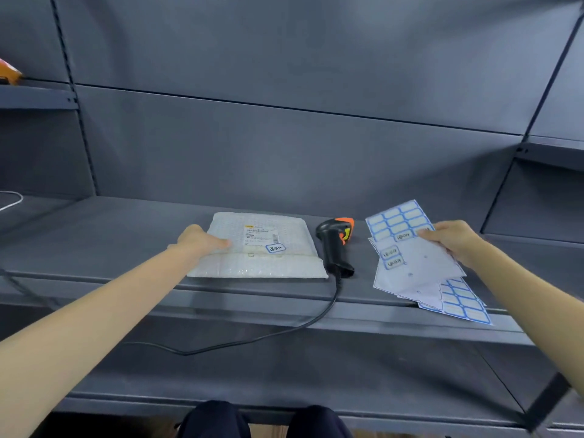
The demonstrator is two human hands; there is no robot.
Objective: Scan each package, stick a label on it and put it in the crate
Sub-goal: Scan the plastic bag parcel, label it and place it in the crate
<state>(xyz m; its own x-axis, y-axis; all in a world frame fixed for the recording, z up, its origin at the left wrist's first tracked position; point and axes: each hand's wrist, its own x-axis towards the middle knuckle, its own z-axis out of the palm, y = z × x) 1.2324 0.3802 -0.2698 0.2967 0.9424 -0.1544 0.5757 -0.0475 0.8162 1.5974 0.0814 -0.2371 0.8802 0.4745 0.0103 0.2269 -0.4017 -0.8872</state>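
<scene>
Two hands are at work on the grey metal shelf [110,235]: the left hand [202,240] grips the left edge of the one package [259,246], thumb on top and fingers curled under, while the right hand [455,245] pinches the upper label sheet [420,263] at its right side. One package lies flat near the shelf's middle, a white bubble-wrap mailer, rectangular, soft and dimpled, with a folded flap along its near part. It carries one printed shipping slip [260,236] and one small blue-bordered sticker [275,248] with handwriting just below that slip. One barcode scanner [336,245], hard black plastic with an orange head, lies just to the right of the package, its single black cable [319,314] curling down over the shelf's front edge. Farther right are several overlapping label sheets, at least three, glossy white paper with rounded blue-framed rectangles; a lower sheet [464,306] overhangs the near edge. Three handwritten stickers show on the sheets. One thin white cord [12,200] loops at the far left
</scene>
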